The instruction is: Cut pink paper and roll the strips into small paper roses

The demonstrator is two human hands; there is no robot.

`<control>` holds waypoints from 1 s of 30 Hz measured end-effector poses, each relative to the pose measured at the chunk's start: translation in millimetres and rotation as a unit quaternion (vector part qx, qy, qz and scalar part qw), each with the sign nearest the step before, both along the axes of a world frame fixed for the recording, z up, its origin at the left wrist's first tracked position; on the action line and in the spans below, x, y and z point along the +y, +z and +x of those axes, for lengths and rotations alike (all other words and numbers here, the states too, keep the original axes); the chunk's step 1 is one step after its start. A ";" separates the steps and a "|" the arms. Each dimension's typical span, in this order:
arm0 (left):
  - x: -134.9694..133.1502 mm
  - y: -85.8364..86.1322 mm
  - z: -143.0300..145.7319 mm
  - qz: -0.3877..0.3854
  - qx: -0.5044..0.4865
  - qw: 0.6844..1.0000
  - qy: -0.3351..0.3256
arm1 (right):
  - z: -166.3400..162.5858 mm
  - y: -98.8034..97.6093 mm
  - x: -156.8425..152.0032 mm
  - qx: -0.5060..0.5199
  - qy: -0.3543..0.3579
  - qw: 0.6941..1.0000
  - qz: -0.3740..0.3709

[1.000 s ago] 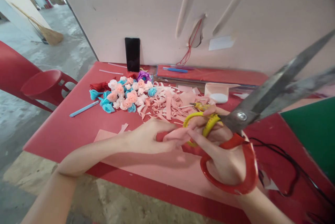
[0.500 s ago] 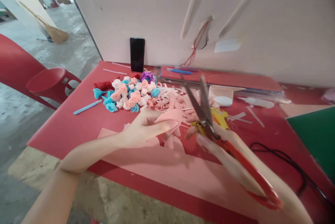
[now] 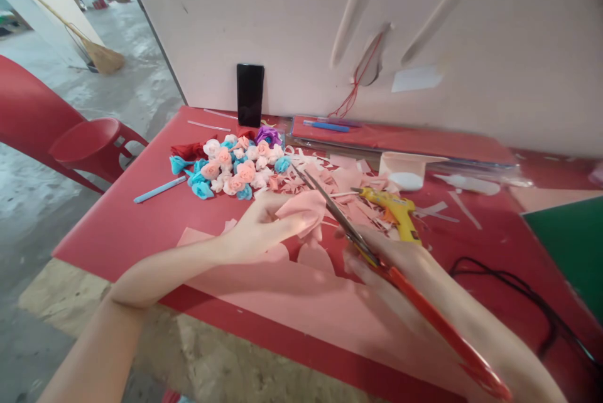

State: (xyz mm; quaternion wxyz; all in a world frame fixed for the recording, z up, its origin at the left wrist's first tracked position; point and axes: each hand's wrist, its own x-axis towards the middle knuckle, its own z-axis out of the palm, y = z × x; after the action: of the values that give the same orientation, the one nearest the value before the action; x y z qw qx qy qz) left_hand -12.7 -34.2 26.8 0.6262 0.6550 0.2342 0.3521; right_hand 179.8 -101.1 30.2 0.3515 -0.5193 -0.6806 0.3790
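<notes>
Between its thumb and fingers my left hand [image 3: 268,227] pinches a piece of pink paper [image 3: 304,204]. My right hand [image 3: 377,258] grips red-handled scissors [image 3: 400,280]; their slightly parted blades lie against the right edge of that paper. Cut pink paper shapes [image 3: 315,258] and a long pink sheet [image 3: 292,299] rest on the table below my hands. Just beyond are pink paper scraps [image 3: 339,180] and a yellow glue gun [image 3: 393,207]. A cluster of paper flowers [image 3: 235,167], in pink, white, blue and purple, sits further left.
A black phone [image 3: 250,95] leans on the white panel behind the red table [image 3: 108,221]. A glue stick [image 3: 160,190] lies left of the flowers. A black cable [image 3: 509,287] runs at right, near a green sheet [image 3: 570,246]. A red chair [image 3: 89,145] stands at left.
The scissors have turned and swung left, bringing their blades from apart on the right to the paper's edge. The blades are closer together. My left hand keeps its hold on the paper.
</notes>
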 end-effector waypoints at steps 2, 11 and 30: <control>-0.1 0.8 0.3 -0.005 0.013 1.000 -0.013 | -0.6 0.2 0.2 0.002 -0.001 1.000 -0.011; -9.9 3.8 7.0 0.132 0.197 0.970 -0.060 | -13.2 1.6 -2.5 0.148 -0.133 0.980 -0.007; 0.1 -10.7 13.0 -0.194 0.034 0.970 -0.141 | -18.1 4.8 5.2 0.205 -0.148 0.966 0.052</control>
State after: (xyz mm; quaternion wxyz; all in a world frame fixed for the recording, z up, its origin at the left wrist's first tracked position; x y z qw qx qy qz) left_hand 0.2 -34.0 16.1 0.7765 0.5588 0.2244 0.1854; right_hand 161.7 -95.9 35.0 0.5621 -0.5062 -0.5284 0.3856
